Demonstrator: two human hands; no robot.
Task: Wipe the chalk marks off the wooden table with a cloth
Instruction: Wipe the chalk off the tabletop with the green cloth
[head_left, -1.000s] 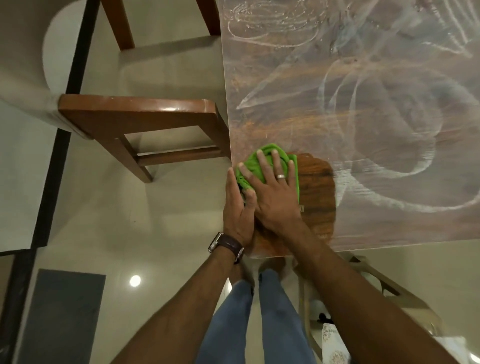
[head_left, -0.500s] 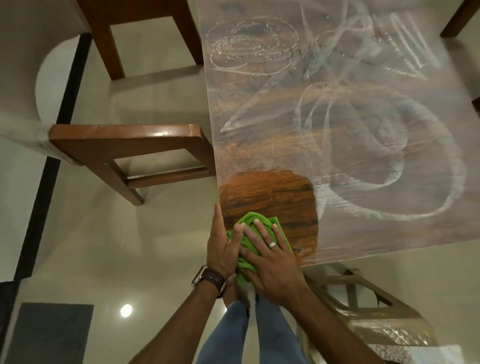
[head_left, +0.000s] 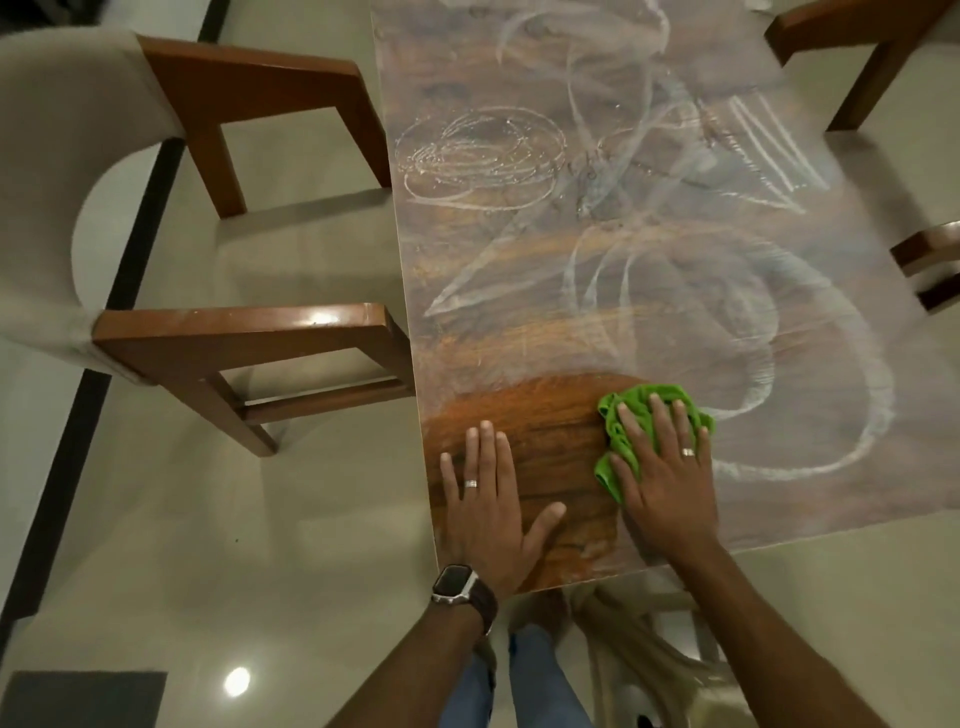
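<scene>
Right hand (head_left: 667, 483), fingers straight, presses the green cloth (head_left: 631, 421) flat at the edge of the wiped patch; left hand (head_left: 488, 499) rests flat, apart, on the table (head_left: 519, 322) near its corner; chalk marks (head_left: 779, 332) beyond

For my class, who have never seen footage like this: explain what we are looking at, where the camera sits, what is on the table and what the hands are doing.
There is no machine here. A person wears a camera on the head, so you look down along both forearms. The wooden table is covered in white chalk marks, scribbles and loops. A darker, clean patch shows at the near corner. The right hand lies flat with spread fingers on a crumpled green cloth, pressing it to the table at the edge of that patch. The left hand rests flat on the clean wood, holding nothing. Wooden chairs stand beside the table.
</scene>
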